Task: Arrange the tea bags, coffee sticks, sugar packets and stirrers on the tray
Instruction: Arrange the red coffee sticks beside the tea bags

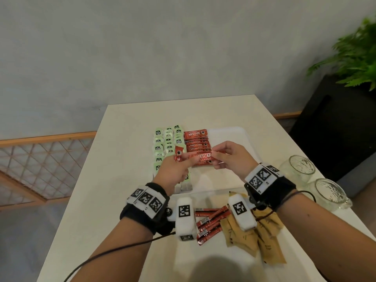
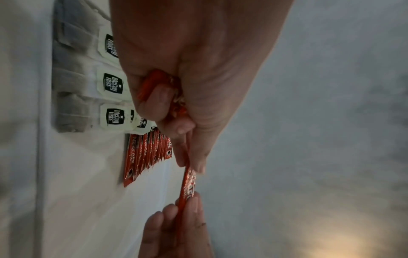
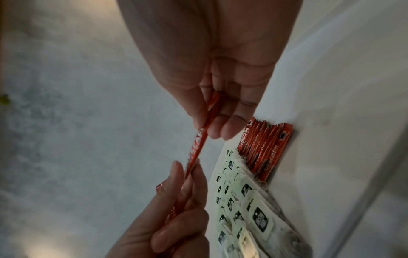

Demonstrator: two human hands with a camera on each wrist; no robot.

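Note:
A white tray (image 1: pixel 227 137) holds rows of green-tagged tea bags (image 1: pixel 166 142) on its left and a row of red coffee sticks (image 1: pixel 196 140) beside them. Above the tray both hands hold one red coffee stick (image 1: pixel 203 157) level. My left hand (image 1: pixel 189 160) pinches its left end and also grips other red sticks (image 1: pixel 178 154) in the palm. My right hand (image 1: pixel 220 154) pinches the right end. The left wrist view shows the held stick (image 2: pixel 189 181) between both hands. The right wrist view shows this stick (image 3: pixel 196 146) over the coffee row (image 3: pixel 264 148).
Loose coffee sticks (image 1: pixel 209 222) and brown sugar packets (image 1: pixel 254 237) lie on the white table (image 1: pixel 122 139) near me, partly under my wrists. Two glass mugs (image 1: pixel 301 167) (image 1: pixel 329 194) stand at the table's right edge. A plant (image 1: pixel 354 58) is at the far right.

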